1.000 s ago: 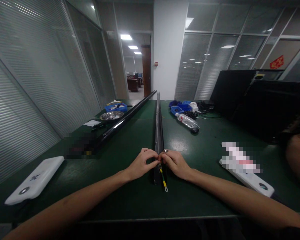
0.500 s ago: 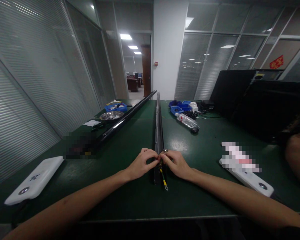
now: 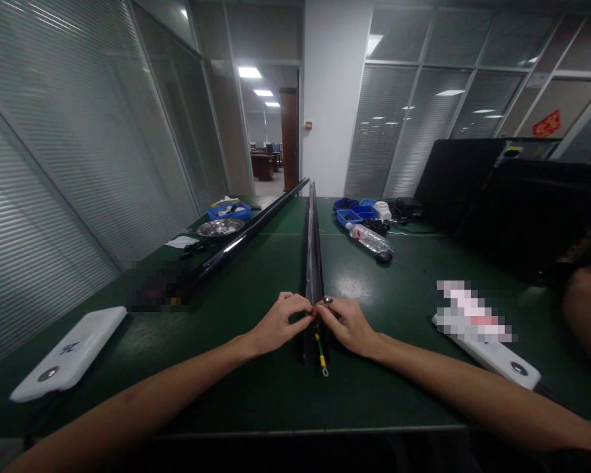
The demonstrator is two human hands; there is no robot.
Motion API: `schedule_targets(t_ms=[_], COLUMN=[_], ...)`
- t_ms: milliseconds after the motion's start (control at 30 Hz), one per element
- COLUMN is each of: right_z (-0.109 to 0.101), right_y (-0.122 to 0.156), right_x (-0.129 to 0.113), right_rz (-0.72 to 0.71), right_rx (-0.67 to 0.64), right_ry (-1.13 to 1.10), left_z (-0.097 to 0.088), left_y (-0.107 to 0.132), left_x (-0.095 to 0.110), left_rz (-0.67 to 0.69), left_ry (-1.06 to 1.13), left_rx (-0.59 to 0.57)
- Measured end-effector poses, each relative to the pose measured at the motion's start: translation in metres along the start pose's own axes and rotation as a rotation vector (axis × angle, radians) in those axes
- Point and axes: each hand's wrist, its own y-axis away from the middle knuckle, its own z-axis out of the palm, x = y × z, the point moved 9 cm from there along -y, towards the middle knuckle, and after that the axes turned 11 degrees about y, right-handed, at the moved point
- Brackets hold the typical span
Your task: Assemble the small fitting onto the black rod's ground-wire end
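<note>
A long dark metal channel [image 3: 314, 263] runs away from me down the middle of the green table. Over its near end, my left hand [image 3: 283, 322] and my right hand [image 3: 349, 325] meet, thumbs and fingers pinched together at the tips. The pinched part is small and hidden by the fingers. Just below the fingertips a short green-and-yellow wire [image 3: 318, 343] comes out, ending in a yellow-sleeved ring terminal [image 3: 324, 370] that points toward me. A shiny round metal piece [image 3: 328, 300] shows at my right index finger.
Another long black bar [image 3: 236, 244] lies slantwise on the left, near a metal bowl [image 3: 220, 227] and a blue tray [image 3: 230, 211]. White devices [image 3: 69, 355] flank my arms. Right of the channel are a plastic bottle [image 3: 369, 238] and blue bins [image 3: 349, 217]. Another person's arm [image 3: 588, 309] is far right.
The wire's ring end has swung slightly to the left. Both hands keep their pinch at nearly the same spot on the channel.
</note>
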Motion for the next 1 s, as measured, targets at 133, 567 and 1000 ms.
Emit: schedule_targets(t_ms=[133,567,1000], right_z=[-0.0005,-0.0031,-0.0001], right_y=[0.0011,0.0010,0.0017], right_x=[0.0030,0.0012,0.0036], right_rz=[0.007,0.027,0.061], right_rx=[0.022,0.037,-0.012], right_ry=[0.013,-0.010,-0.041], left_z=[0.0000,-0.0018,-0.0019], left_y=[-0.0004,0.0008,0.0009], left_x=[0.0019,-0.0023,-0.0025], left_rz=[-0.001,-0.010,-0.027], left_ry=[0.003,-0.016,-0.010], left_rx=[-0.003,0.006,-0.005])
